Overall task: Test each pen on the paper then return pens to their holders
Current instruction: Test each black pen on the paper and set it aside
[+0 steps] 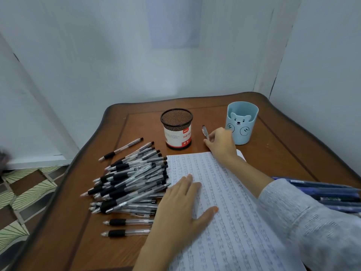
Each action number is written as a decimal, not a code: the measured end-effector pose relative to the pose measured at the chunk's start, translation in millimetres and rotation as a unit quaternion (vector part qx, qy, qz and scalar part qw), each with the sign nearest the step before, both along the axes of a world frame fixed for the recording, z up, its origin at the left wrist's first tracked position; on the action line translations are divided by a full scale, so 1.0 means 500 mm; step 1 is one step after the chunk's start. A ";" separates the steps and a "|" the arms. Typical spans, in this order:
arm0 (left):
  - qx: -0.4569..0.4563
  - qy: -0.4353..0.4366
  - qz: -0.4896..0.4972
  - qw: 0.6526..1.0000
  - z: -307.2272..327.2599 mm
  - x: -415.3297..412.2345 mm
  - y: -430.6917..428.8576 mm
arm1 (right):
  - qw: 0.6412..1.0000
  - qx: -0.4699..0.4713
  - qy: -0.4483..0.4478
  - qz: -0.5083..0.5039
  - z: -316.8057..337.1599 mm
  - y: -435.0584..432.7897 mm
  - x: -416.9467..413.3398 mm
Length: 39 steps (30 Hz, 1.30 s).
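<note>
Two hands: my left hand (181,208) lies spread on the paper (234,222); my right hand (221,142) pinches a pen (205,132) mid-frame.

The tabletop (283,153) is brown wood under a smooth, glossy varnish. On it the paper (224,212) is a white, matt ruled sheet. Left of the paper, the pile of pens (129,184) shows clear, shiny plastic barrels with matt black rubbery grips. Beyond the paper, the mesh holder (176,130) is black wire mesh with a smooth white-and-red printed label round its lower part. The blue cup (242,124) there looks like smooth, matt plastic. The pen (205,132) pinched in the right hand (221,141) has a clear plastic barrel. Right of the paper lie dark blue pens (332,192) with a slight sheen, beside a grey, ribbed knit sleeve (302,222).
</note>
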<state>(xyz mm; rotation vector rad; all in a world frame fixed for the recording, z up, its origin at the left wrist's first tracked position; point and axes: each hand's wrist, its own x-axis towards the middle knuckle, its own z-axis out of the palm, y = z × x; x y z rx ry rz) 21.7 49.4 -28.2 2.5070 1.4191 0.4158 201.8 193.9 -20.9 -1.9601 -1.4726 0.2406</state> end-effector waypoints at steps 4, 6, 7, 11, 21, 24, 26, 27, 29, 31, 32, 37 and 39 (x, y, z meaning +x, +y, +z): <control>0.005 0.001 -0.004 1.000 -0.001 -0.001 0.002 | 1.000 -0.009 -0.029 0.005 -0.003 -0.004 -0.002; 0.001 0.007 -0.006 1.000 -0.002 -0.001 0.002 | 0.999 -0.009 -0.045 0.009 0.005 -0.019 -0.003; 0.004 0.009 -0.007 1.000 -0.002 -0.001 0.002 | 0.998 -0.003 -0.060 0.014 0.009 -0.029 -0.003; 0.034 0.010 -0.016 0.999 0.000 0.000 -0.002 | 0.996 0.033 -0.052 0.063 0.026 -0.089 -0.006; 0.111 -0.039 0.054 0.992 0.040 -0.099 -0.042 | 0.970 -0.027 0.073 0.232 0.054 -0.227 -0.080; 0.127 -0.074 0.086 0.985 0.037 -0.159 -0.066 | 0.962 -0.029 0.084 0.259 0.056 -0.251 -0.120; 0.126 -0.099 0.113 0.981 0.034 -0.191 -0.078 | 0.957 -0.030 0.094 0.274 0.059 -0.267 -0.144; 0.123 -0.111 0.127 0.978 0.032 -0.202 -0.084 | 0.953 -0.038 0.103 0.283 0.060 -0.275 -0.154; 0.119 -0.141 0.145 0.972 0.023 -0.216 -0.094 | 0.943 -0.076 0.105 0.307 0.062 -0.295 -0.170; 0.107 -0.157 0.147 0.971 0.013 -0.221 -0.101 | 0.935 -0.127 0.072 0.323 0.058 -0.312 -0.182; 0.104 -0.157 0.142 0.972 0.008 -0.223 -0.102 | 0.935 -0.144 0.050 0.321 0.055 -0.318 -0.187; 0.102 -0.125 0.130 0.978 -0.002 -0.220 -0.099 | 0.940 -0.143 0.018 0.310 0.055 -0.336 -0.195; 0.099 -0.126 0.126 0.979 -0.003 -0.220 -0.101 | 0.941 -0.131 0.026 0.311 0.062 -0.343 -0.190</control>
